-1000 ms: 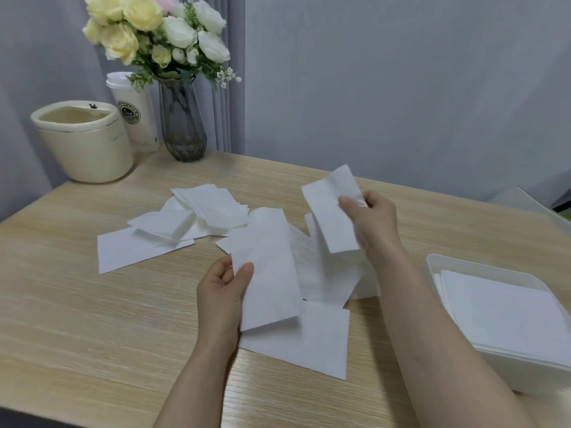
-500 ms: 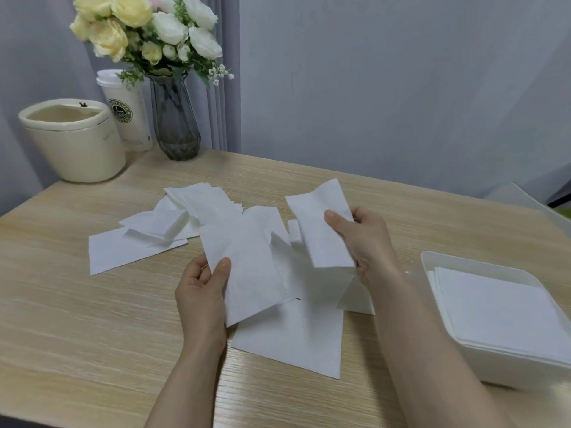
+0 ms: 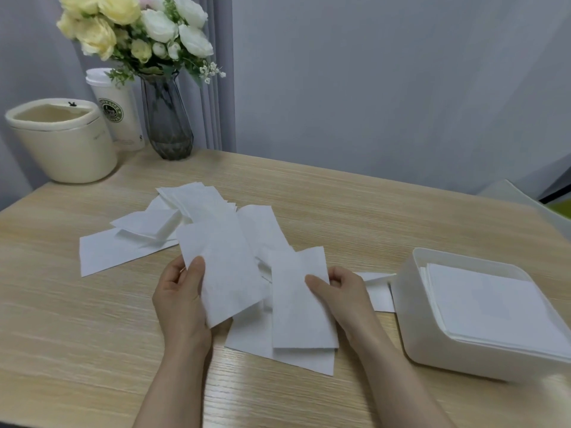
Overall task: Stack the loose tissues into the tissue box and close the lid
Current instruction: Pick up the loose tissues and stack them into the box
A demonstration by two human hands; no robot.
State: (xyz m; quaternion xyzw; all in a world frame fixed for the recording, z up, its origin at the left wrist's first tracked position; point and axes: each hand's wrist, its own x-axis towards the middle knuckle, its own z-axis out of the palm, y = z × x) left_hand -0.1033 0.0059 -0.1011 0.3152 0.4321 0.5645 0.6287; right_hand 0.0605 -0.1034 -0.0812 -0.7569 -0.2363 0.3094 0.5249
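Reference landmark: the white tissue box [image 3: 414,307], open-topped, on the wooden table [image 3: 77,335] at my right.

1. Nearest to me, my left hand [image 3: 180,299] lies well to the left of the box. Its thumb is on top of a folded tissue [image 3: 221,270] and its fingers are curled beneath, pinching the sheet by its left edge. The sheet is tilted, its far end leaning away from the box.

2. My right hand [image 3: 343,293] lies between the left hand and the box, near the box's left wall. Its thumb presses on the face of a second tissue [image 3: 298,301] with the fingers curled behind the right edge, so this hand also holds its sheet in a pinch. The two held sheets are side by side, the left one overlapping the right one's near-left edge.

3. Under both held sheets, flat tissues [image 3: 250,338] lie on the table. One more flat sheet [image 3: 378,293] reaches right and sits just beside the box's left wall.

4. Inside the box, a neat stack of tissues [image 3: 491,304] fills the interior to around rim height. I cannot see a lid on the box.

5. Farther out and left of the box, a loose pile of tissues [image 3: 145,239] spreads across the table, several overlapping.

6. At the far left corner, well apart from the box, stand a cream bin [image 3: 61,140], a white paper cup [image 3: 119,112] and a grey glass vase [image 3: 167,122] holding white and yellow flowers [image 3: 133,29].
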